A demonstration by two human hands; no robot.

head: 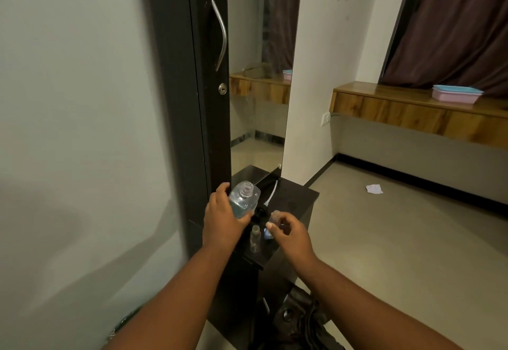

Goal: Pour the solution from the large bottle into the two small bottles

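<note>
My left hand [222,217] grips the large clear bottle [244,198], uncapped, with bluish liquid in its lower part, held above the black cabinet top [297,198]. My right hand [291,235] holds one small clear bottle [275,217] by its body, mouth up and uncapped, just right of the large bottle. The other small clear bottle [255,238] stands upright and uncapped on the cabinet top between my two hands. A small blue cap [267,233] lies beside it.
A dark wardrobe door [209,102] with a metal handle and a tall mirror [258,88] rise behind the cabinet. A white pump tube [272,191] lies at the cabinet's back. A dark bag [299,319] sits on the floor below. A wooden shelf [412,113] holds a pink-blue box.
</note>
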